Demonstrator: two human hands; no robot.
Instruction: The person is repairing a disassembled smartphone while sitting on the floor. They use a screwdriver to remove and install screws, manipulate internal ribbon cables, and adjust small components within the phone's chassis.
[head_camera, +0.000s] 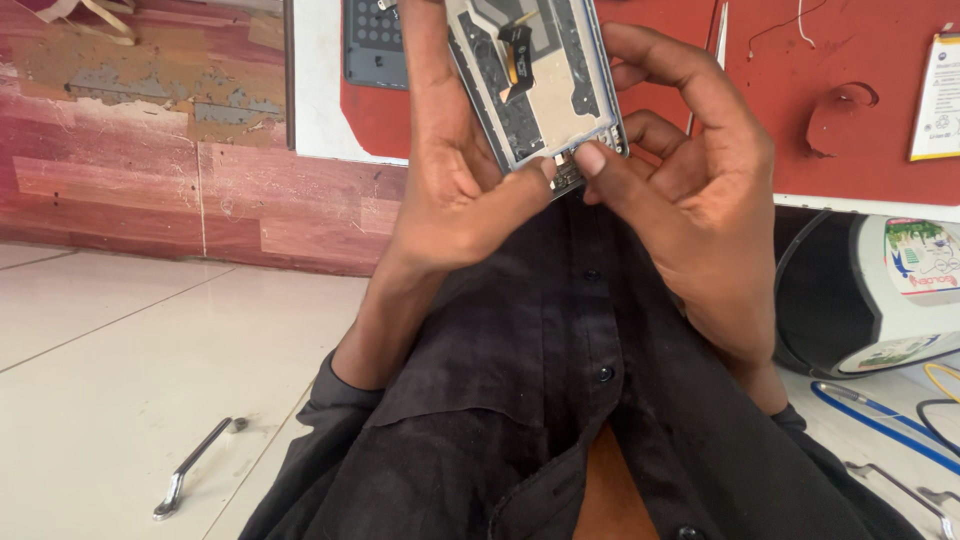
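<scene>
An opened phone frame (535, 80), a flat rectangle with a thin metal rim, is held up in front of the chest, its upper end cut off by the top edge of the view. Its inner face shows grey and dark plates and a short black and orange ribbon cable near the top. The left hand (450, 180) grips the frame along its left side, fingers clenched behind it and the thumb pressed on the lower edge. The right hand (700, 180) holds the lower right corner, its thumb tip touching the same edge just beside the left thumb, the other fingers curled around the back.

Below the hands lies a black buttoned shirt (540, 400) of soft matte cloth. The floor (120, 380) is pale glossy tile; a bent metal handle (195, 468) lies on it at the left. At the right stands a round black and white container (850, 300), its contents hidden, beside blue cable (880, 420). Behind are a red board (860, 100) and a worn, peeling wood-pattern wall (130, 150).
</scene>
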